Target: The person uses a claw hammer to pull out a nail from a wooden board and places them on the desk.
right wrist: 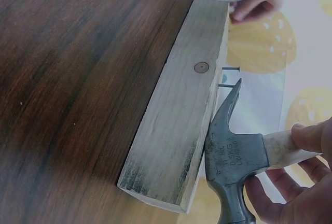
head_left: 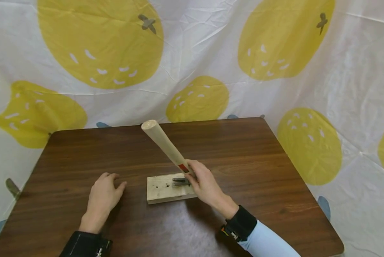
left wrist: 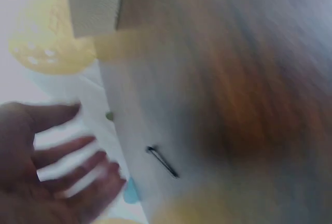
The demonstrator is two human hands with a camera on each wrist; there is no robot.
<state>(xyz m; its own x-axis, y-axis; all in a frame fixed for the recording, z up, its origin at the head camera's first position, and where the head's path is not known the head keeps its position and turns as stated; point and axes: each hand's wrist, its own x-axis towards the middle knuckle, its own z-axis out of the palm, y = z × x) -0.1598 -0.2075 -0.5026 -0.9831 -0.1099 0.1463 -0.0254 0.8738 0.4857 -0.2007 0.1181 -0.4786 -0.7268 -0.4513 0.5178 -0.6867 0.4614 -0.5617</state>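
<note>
A claw hammer (right wrist: 234,156) is in my right hand (head_left: 208,184), fingers curled round its pale wooden handle (head_left: 166,144) close to the head. The handle rises toward the far left, and the claw lies over a wooden block (head_left: 161,189) on the table. In the right wrist view two nails (right wrist: 231,69) stick out of the block's upper face, with the claw tip right at the nearer one. My left hand (head_left: 104,194) is held over the table left of the block, fingers relaxed and holding nothing. Near it a loose nail (left wrist: 163,162) lies on the tabletop in the blurred left wrist view.
The brown wood-grain table (head_left: 259,171) has a rounded right front corner. A white cloth with yellow fruit prints (head_left: 198,100) hangs behind and along the sides. Small dark holes mark the left part of the block's top.
</note>
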